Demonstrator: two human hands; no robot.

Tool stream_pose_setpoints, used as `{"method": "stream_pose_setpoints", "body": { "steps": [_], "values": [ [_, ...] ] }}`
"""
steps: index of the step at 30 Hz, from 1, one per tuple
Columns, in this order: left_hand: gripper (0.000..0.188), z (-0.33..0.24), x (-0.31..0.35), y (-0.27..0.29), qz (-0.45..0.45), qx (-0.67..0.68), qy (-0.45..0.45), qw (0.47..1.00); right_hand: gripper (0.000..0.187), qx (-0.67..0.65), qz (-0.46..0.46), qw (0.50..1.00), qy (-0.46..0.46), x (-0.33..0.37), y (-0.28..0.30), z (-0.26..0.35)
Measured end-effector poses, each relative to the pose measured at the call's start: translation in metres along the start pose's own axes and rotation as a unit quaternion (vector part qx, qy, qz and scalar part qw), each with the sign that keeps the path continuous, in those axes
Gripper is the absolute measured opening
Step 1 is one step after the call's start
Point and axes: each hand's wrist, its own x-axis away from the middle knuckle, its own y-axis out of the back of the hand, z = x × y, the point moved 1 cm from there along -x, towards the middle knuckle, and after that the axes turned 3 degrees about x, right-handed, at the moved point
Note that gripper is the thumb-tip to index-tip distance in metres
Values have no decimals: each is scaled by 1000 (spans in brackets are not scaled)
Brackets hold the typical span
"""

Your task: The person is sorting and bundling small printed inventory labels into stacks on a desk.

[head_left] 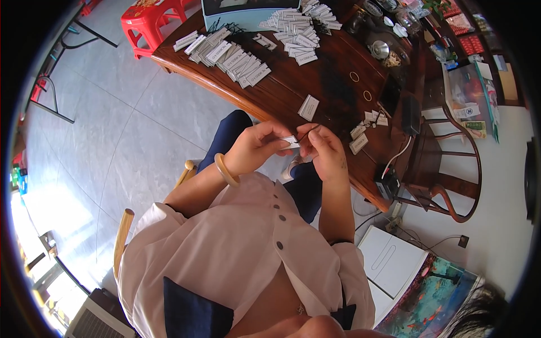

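Between my two hands, just off the table's front edge, is a small white hang tag (290,142) with a dark string. My left hand (256,145), below a pale bangle (226,170), pinches the tag between thumb and fingers. The dark string (307,134) runs from the tag into the closed fingertips of my right hand (326,152). On the wooden table (270,101), a short stack of tags (308,107) lies just beyond my hands. To the right sit a few more tags (358,142), some with dark strings.
A large row of tags (231,59) and a second heap (298,36) cover the far left, beside a light blue box (253,17). Black strings (338,84) lie mid-table near two rings (360,84). A phone (390,93) and a wooden chair (459,163) are at right.
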Motion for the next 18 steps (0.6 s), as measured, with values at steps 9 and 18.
{"method": "stream_pose_setpoints", "body": {
  "steps": [9, 18],
  "values": [
    [12, -3, 2, 0, 47, -5, -4, 999, 17, 90, 43, 995, 12, 1, -4, -4],
    [12, 2, 0, 5, -38, -83, 36, 995, 10, 112, 17, 989, 92, 11, -7, 7]
  ]
}}
